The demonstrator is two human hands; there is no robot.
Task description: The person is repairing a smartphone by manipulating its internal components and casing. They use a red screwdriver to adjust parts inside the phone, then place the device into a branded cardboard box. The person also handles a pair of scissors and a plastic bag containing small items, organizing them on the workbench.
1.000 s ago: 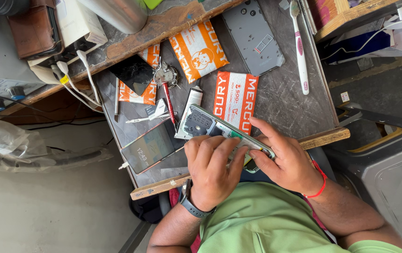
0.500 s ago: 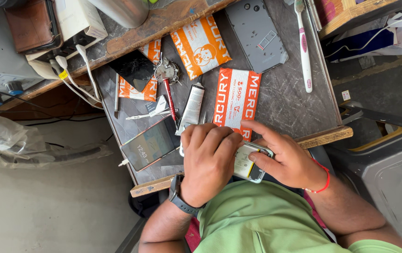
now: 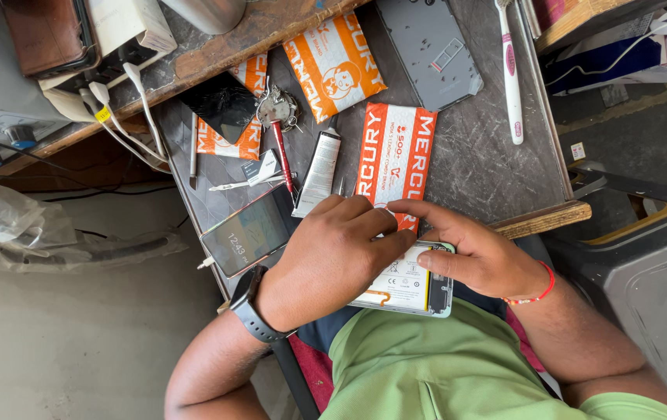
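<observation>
The opened phone (image 3: 415, 284) lies at the near edge of the dark stone-pattern table (image 3: 489, 163), partly over the person's lap, with its white battery side up. The left hand (image 3: 333, 260) covers the left half of the phone, fingers bent down and pressing on it. The right hand (image 3: 477, 257) grasps the phone at its right edge, thumb on top, and its index finger stretches toward 10 o'clock onto the table.

From the phone, at 12 o'clock, just beside the fingers, lies an orange and white packet (image 3: 396, 159). At 11 o'clock lies a white glue tube (image 3: 319, 167), and further a second orange packet (image 3: 335, 66). At 9 o'clock, close to the left wrist, lies another phone (image 3: 248, 232) with a lit screen. At 1 o'clock, well apart, a grey back cover (image 3: 431, 50) and a white toothbrush (image 3: 509, 74) rest on the table. A wooden strip (image 3: 540, 219) borders the near table edge. Left of the table is a grey concrete floor (image 3: 61, 342) with a clear plastic bag (image 3: 3, 218). At 3 o'clock stands a dark grey plastic chair (image 3: 645, 264).
</observation>
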